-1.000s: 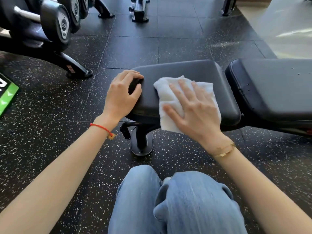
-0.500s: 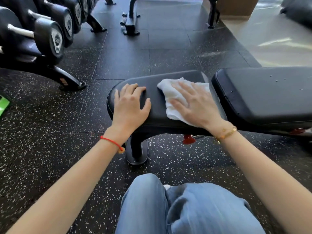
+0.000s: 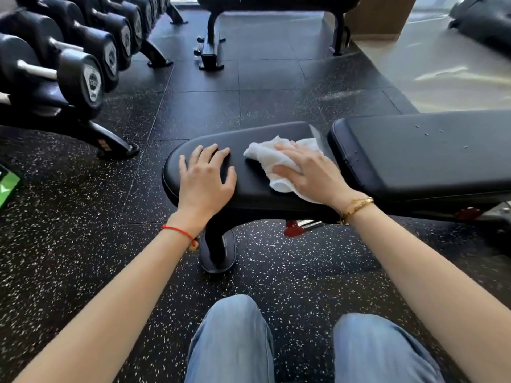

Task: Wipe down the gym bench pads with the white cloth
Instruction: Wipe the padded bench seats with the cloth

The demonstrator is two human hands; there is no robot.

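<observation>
Plainly, no lettering reads clearly; the round end labels on the dumbbells (image 3: pixel 92 78) are blurred. A crumpled white cloth (image 3: pixel 279 158), soft terry, lies on the smooth black padded seat pad (image 3: pixel 249 178) near its right end, beside the longer back pad (image 3: pixel 428 150). The right hand (image 3: pixel 307 170) presses it flat, fingers slightly spread. The left hand (image 3: pixel 206 179) rests on the pad, fingers splayed. Speckled rubber floor (image 3: pixel 83 244) lies beneath.

No text can be read; the marks on the dumbbell (image 3: pixel 92 80) ends at ten o'clock are blurred.
</observation>
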